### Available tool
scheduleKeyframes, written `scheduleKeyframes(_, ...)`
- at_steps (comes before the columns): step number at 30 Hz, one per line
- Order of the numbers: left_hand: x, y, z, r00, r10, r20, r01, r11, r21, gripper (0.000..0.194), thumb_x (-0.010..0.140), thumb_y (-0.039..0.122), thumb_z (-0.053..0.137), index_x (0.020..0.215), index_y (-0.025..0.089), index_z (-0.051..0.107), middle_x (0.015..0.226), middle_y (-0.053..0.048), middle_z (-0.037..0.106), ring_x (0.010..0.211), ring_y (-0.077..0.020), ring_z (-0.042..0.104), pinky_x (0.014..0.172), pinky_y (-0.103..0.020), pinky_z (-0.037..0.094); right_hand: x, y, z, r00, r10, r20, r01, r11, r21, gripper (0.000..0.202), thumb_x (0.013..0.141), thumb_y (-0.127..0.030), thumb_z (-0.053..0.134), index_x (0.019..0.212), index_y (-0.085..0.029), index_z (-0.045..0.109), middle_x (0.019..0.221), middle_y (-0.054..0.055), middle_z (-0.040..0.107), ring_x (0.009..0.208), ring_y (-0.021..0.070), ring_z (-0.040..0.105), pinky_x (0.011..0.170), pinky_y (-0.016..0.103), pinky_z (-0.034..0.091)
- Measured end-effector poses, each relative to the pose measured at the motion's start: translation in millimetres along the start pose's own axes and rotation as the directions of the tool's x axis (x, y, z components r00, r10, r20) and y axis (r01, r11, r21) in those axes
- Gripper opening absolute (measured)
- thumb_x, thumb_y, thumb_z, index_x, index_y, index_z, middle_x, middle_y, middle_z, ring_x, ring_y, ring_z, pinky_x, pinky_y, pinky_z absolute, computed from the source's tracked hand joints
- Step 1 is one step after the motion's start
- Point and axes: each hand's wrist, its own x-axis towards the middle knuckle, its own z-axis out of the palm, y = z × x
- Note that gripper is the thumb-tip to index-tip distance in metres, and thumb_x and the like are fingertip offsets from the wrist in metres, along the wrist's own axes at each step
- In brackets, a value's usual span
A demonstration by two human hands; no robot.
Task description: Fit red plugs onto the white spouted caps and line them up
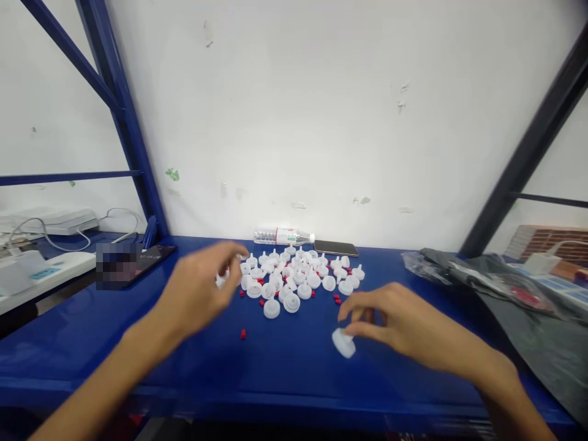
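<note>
My right hand pinches a white plastic disc-shaped cap between thumb and fingertips, just above the blue table. The cap hangs tilted, with its narrow end hidden in the fingers. My left hand is at the left edge of a heap of similar white caps, somewhat blurred. Its thumb and index finger are bent and a little apart, and white shows behind them; no grip on a cap is visible. Many caps have a thin stem on a round base. Small red plastic pieces lie among and around them.
Behind the heap lie a clear plastic bottle and a dark phone, near the white wall. Grey plastic bags cover the table's right side. At left are a dark tablet and a white power strip. Blue posts frame the table.
</note>
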Motion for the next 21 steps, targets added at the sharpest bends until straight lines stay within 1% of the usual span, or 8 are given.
scheduleKeyframes(2,-34.3,20.1,7.4,0.983,0.073,0.166,-0.066,0.997,-0.049,0.029,0.101,0.028,0.044,0.113,0.02,0.07,0.099,-0.003,0.074,0.087,-0.0181,0.072,0.075,-0.027,0.052,-3.2,-11.3,15.1,1.0,-0.009,-0.001,0.009,1.0,-0.029,0.013,0.096,-0.038,0.067,0.102,-0.033,0.077,0.084,-0.004,0.078,0.076,0.0162,0.072,0.069,0.024,0.047)
scheduleKeyframes(3,-49.6,26.5,12.2,0.963,0.041,0.267,-0.032,0.999,-0.037,0.032,0.102,0.029,0.043,0.12,0.022,0.069,0.105,-0.004,0.073,0.092,-0.0201,0.073,0.076,-0.029,0.054,-3.2,-14.7,21.9,1.0,-0.011,-0.021,0.01,0.999,-0.05,0.012,0.096,-0.035,0.067,0.103,-0.033,0.077,0.086,-0.005,0.078,0.076,0.0162,0.072,0.069,0.025,0.046)
scheduleKeyframes(5,-72.0,32.0,21.4,0.924,-0.045,0.379,0.036,0.999,0.033,0.034,0.102,0.03,0.045,0.124,0.021,0.069,0.108,-0.008,0.071,0.085,-0.0229,0.074,0.07,-0.032,0.055,-1.3,-19.3,34.5,0.998,-0.02,-0.067,0.015,0.996,-0.083,0.011,0.097,-0.033,0.066,0.101,-0.032,0.076,0.088,-0.005,0.078,0.076,0.0161,0.071,0.069,0.025,0.045)
scheduleKeyframes(8,-84.6,27.8,30.4,0.876,-0.136,0.463,0.111,0.991,0.08,0.036,0.102,0.025,0.041,0.112,0.017,0.075,0.104,-0.01,0.069,0.078,-0.023,0.073,0.067,-0.033,0.055,2.3,-23.3,52.5,0.993,-0.021,-0.119,0.014,0.998,-0.063,0.013,0.099,-0.036,0.064,0.099,-0.03,0.076,0.09,-0.004,0.075,0.075,0.0152,0.069,0.07,0.026,0.046)
scheduleKeyframes(11,-86.0,19.8,35.1,0.869,-0.118,0.48,0.132,0.991,0.004,0.043,0.102,0.02,0.034,0.096,0.018,0.077,0.095,-0.009,0.069,0.074,-0.02,0.072,0.066,-0.03,0.054,2.6,-23.9,69.3,0.983,0.042,-0.179,-0.036,0.999,0.04,0.02,0.096,-0.043,0.067,0.111,-0.032,0.075,0.098,-0.002,0.073,0.08,0.016,0.068,0.075,0.027,0.049)
scheduleKeyframes(15,-95.3,16.1,41.1,0.89,-0.153,0.429,0.17,0.986,0.001,0.042,0.101,0.022,0.033,0.09,0.019,0.074,0.093,-0.009,0.068,0.074,-0.0204,0.07,0.06,-0.029,0.049,-2.9,-17.5,83.1,0.961,0.203,-0.188,-0.171,0.97,0.173,0.054,0.086,-0.047,0.078,0.136,-0.036,0.063,0.109,0.0,0.069,0.083,0.0176,0.065,0.079,0.029,0.052)
scheduleKeyframes(17,-102.6,17.1,42.8,0.895,-0.189,0.405,0.182,0.982,0.057,0.043,0.101,0.019,0.03,0.089,0.019,0.072,0.092,-0.009,0.066,0.071,-0.0202,0.068,0.057,-0.029,0.046,-6.0,-13.7,85.4,0.961,0.239,-0.143,-0.209,0.958,0.196,0.049,0.084,-0.046,0.08,0.13,-0.036,0.067,0.11,0.0,0.068,0.084,0.0179,0.064,0.079,0.03,0.052)
scheduleKeyframes(21,-106.2,20.1,38.5,0.882,-0.229,0.411,0.205,0.973,0.101,0.046,0.098,0.014,0.026,0.085,0.02,0.07,0.093,-0.01,0.065,0.067,-0.0211,0.065,0.056,-0.032,0.045,-8.7,-12.6,87.3,0.971,0.208,-0.114,-0.184,0.964,0.189,0.026,0.089,-0.044,0.075,0.113,-0.035,0.074,0.122,-0.001,0.067,0.099,0.0209,0.064,0.087,0.031,0.05)
